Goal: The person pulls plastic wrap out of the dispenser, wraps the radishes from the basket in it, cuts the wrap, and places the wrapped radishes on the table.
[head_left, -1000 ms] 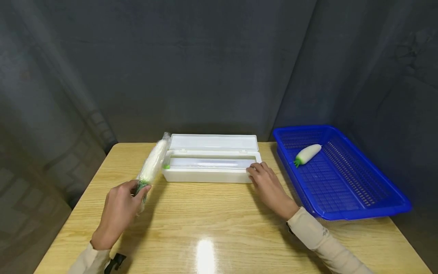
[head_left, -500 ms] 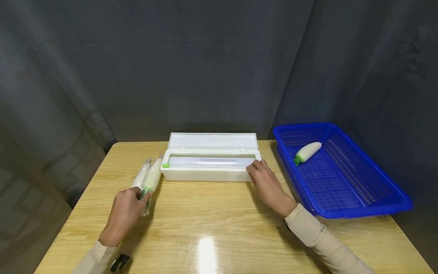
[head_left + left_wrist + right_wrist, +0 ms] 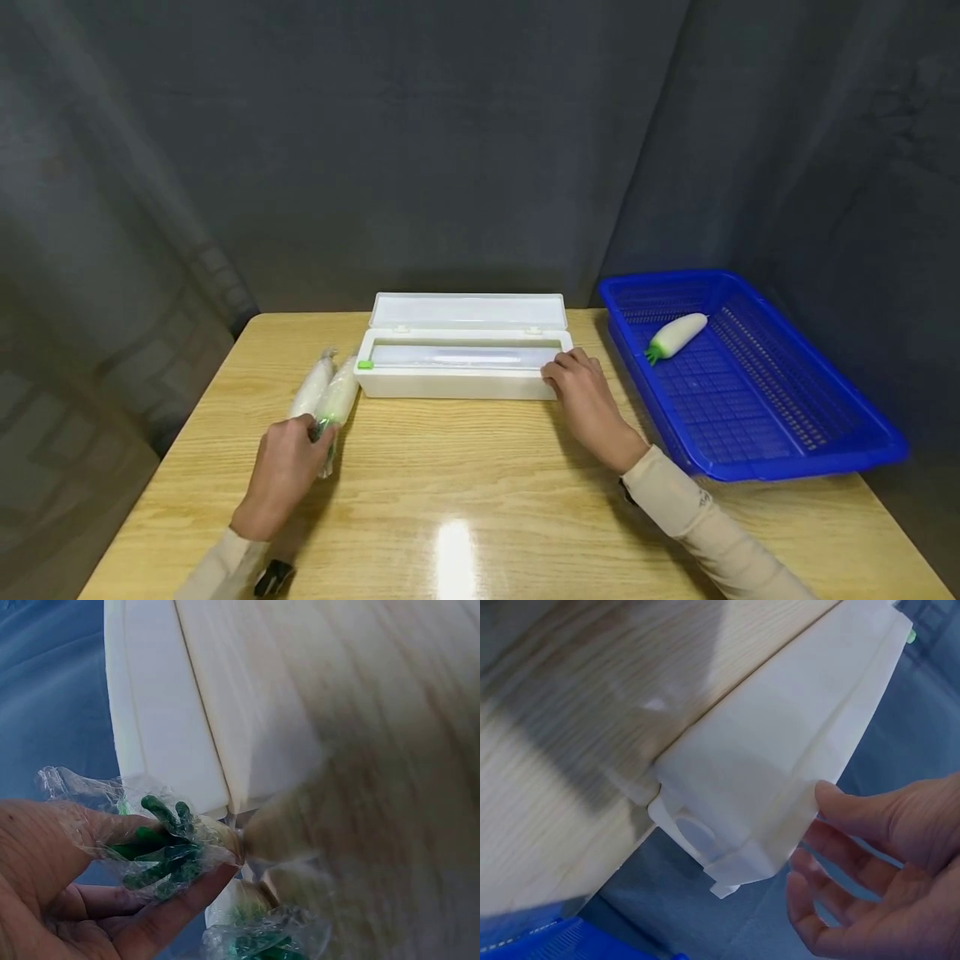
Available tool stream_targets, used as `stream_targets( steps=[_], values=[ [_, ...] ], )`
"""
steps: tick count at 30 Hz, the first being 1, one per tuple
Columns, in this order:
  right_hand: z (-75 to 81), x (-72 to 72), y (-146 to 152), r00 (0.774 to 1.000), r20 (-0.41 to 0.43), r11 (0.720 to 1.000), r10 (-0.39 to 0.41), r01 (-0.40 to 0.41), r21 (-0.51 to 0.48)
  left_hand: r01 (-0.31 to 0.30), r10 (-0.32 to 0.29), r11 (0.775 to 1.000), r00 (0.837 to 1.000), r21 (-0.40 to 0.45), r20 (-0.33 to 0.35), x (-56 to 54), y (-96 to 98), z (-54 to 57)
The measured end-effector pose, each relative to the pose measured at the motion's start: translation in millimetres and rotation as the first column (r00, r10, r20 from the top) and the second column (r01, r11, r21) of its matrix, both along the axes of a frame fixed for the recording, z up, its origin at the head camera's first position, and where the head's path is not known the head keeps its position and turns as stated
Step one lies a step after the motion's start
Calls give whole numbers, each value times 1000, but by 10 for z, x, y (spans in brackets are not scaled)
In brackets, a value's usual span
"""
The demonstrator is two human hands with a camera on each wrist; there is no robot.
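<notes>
Pinching wrapped radish (image 3: 340, 395), leaves (image 3: 176, 856) half-hidden

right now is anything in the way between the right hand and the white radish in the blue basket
Yes, straight across: the near side wall of the blue basket stands between the right hand and the white radish. From above, nothing visible covers the radish.

Radishes (image 3: 341, 392) at my left hand (image 3: 283, 468), box (image 3: 450, 385) left of my right hand (image 3: 592, 408), third radish (image 3: 680, 333) in basket (image 3: 750, 417) rightward.
</notes>
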State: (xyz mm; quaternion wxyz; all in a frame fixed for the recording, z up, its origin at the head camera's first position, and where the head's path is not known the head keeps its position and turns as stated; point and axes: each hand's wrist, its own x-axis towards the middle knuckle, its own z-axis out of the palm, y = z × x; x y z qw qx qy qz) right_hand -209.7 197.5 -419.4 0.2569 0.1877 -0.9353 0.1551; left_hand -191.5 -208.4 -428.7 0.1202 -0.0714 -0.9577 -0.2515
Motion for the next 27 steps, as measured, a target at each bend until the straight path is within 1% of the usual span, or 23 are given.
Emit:
stream_targets(
  steps=[4, 7, 15, 22, 27],
  values=[
    [-16, 15, -4, 1000, 0, 1000, -18, 18, -23, -12, 11, 1000, 1000, -13, -8, -3, 18, -32],
    [-31, 23, -6, 1000, -3, 998, -26, 26, -50, -8, 7, 1000, 1000, -24, -13, 1, 32, -52],
    [-106, 10, 37, 999, -39, 991, 18, -23, -130, -4, 1, 998, 999, -69, -40, 22, 51, -80],
    [-144, -11, 74, 998, -60, 985, 14, -23, -170, 3, -6, 993, 1000, -118, -26, 55, 73, -58],
    [-157, -5, 82, 998, -60, 978, -14, 2, -208, 9, -18, 989, 998, -146, -62, 112, 113, -44]
  ],
)
